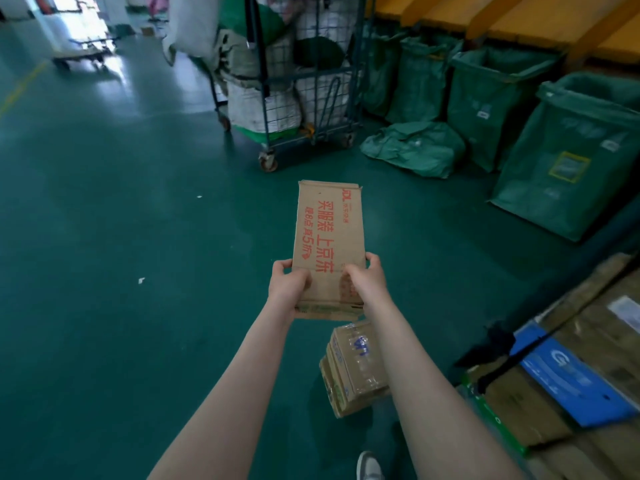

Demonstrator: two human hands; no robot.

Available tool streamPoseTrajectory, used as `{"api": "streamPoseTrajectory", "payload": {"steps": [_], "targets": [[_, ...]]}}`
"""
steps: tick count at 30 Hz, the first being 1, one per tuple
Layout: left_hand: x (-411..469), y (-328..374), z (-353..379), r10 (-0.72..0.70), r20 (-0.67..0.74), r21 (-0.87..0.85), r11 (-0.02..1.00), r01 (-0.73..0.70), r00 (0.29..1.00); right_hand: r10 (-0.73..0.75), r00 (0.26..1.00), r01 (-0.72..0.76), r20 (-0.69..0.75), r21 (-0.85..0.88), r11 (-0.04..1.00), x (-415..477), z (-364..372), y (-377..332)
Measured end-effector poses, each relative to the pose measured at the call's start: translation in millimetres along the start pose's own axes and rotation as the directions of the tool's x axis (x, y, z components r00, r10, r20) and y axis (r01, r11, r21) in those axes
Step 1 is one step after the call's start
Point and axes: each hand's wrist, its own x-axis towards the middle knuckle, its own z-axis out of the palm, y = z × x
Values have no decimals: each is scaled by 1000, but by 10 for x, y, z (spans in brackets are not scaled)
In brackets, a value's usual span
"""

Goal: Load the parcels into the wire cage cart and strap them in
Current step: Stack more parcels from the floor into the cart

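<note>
Our left hand (289, 284) and right hand (367, 276) gripped the cardboard parcel (329, 233) by its near end, its long axis aimed up-frame at the distant wire cage cart (313, 72).

- The left forearm (221, 393) and the right forearm (426, 375) are bare along all the length that shows, from the wrists to the bottom edge of the view.
- The left hand (289, 284) and the right hand (367, 275) are bare as well.
- One shoe (370, 466) shows: a light grey and white trainer with a rounded toe, cut off by the bottom edge.
</note>
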Motion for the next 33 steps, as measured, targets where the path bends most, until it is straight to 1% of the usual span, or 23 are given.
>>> {"api": "streamPoseTrajectory", "payload": {"steps": [8,11,14,20,25,28,33], "targets": [[-254,-156,149,-16,128,104,995,2,992,46,989,-35,-137,81,996,-410,-305,222],[-369,-261,273,-12,181,173,985,-20,983,78,975,-53,-207,124,991,-566,-462,387],[-529,-379,403,-15,236,238,970,-43,972,143,957,-100,-253,175,980,-719,-617,571],[-896,-604,636,-42,307,309,949,-58,951,186,932,-120,-310,219,968,-1099,-994,835],[-1341,-951,827,-52,359,379,921,-94,932,247,900,-149,-360,279,949,-1602,-1342,1165],[-1694,-1145,943,-87,390,396,915,-82,917,255,883,-133,-393,312,941,-1963,-1576,1342],[-2142,-1451,1279,-117,482,425,898,-115,868,284,824,-100,-491,367,925,-2469,-2010,1607]]}}
